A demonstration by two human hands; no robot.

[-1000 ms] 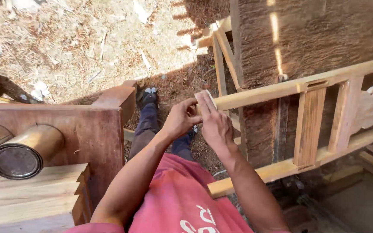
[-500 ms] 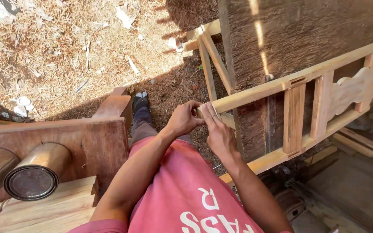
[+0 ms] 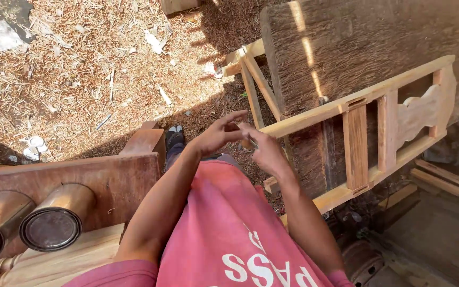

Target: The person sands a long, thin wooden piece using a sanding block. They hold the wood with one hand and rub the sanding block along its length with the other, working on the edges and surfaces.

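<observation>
Loosening since half a second ago, the left hand [image 3: 216,135] is spreading its fingers off the wooden frame [image 3: 357,103]; the right hand [image 3: 266,151] is pinching a small pale piece at the rail's near end. One frame is running lengthwise up-right, holding two slats. Two tin cans [image 3: 54,226] are lying lower left.

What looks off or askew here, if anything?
Nothing broken shows. The wooden frame slants against the rough slab, not square. Both hands meet at its rail end. Wood shavings litter the ground.
</observation>
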